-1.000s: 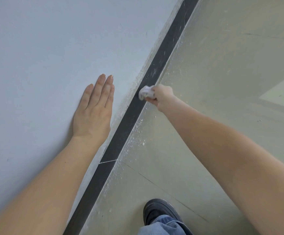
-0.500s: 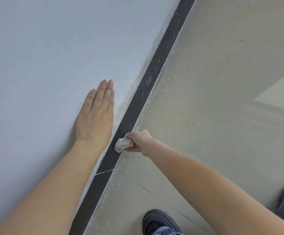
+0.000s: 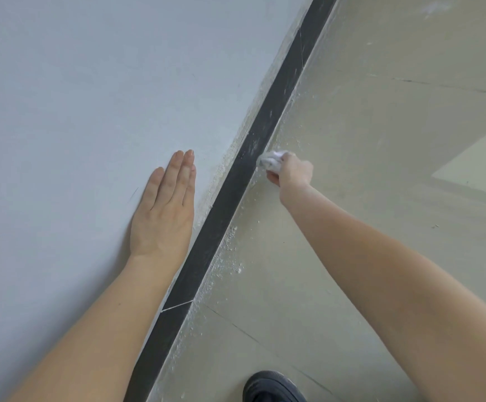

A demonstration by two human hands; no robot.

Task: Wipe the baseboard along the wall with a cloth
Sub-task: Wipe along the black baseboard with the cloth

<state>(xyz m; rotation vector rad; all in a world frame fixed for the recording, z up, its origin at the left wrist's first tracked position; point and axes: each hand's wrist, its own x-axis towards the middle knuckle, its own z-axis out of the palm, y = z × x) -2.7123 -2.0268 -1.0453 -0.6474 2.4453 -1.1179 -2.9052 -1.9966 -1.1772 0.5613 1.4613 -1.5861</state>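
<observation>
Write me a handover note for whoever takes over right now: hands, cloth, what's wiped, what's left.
Left hand: open, flat on the pale grey painted wall, holds nothing.
Right hand: grips the crumpled white cloth, pressed to the dark grey baseboard strip.
Done: the strip nearer than the cloth looks mostly clean.
Left: pale smears on the strip beyond the cloth; white dust lies on the beige floor along its foot.

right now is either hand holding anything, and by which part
The right hand grips a bunched white cloth by its near end, the free wad against the dark baseboard. The left hand holds nothing; it rests flat on the wall.
</observation>
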